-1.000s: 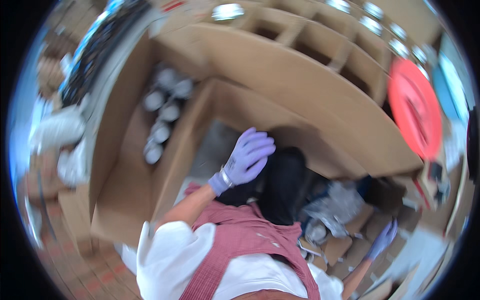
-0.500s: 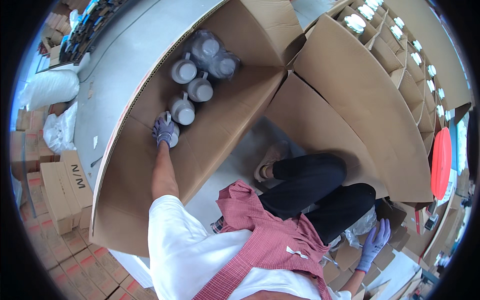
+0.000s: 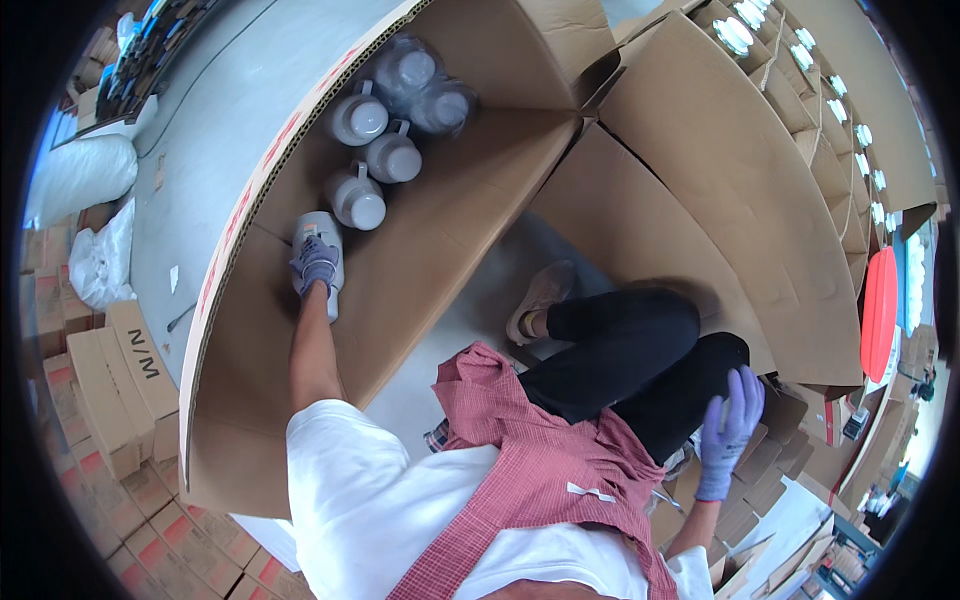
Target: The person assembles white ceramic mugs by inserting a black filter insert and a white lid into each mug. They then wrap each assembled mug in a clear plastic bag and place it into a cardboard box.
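My left hand (image 3: 314, 265), in a purple glove, is closed around a pale grey handled tumbler (image 3: 318, 226). It lies lengthwise on the cardboard inside a large open carton (image 3: 420, 240). Just beyond it in the carton are a grey handled tumbler (image 3: 358, 205), another grey tumbler (image 3: 392, 160) and a third grey tumbler (image 3: 360, 120). Past these, clear plastic wrap (image 3: 425, 85) covers more tumblers. My right hand (image 3: 730, 425), gloved in purple too, is raised beside my right knee with its fingers spread and nothing in it.
A divided carton (image 3: 830, 170) at the right holds several white-topped items in its cells. A red oval object (image 3: 879, 315) is beside it. Stacked brown boxes (image 3: 120, 385) and a white plastic bag (image 3: 102, 258) stand on the left. Flattened cardboard (image 3: 770, 470) lies near my right arm.
My left hand has drawn the tumbler slightly toward me, away from the others, and it now shows lengthwise. My right hand has moved up and a little left.
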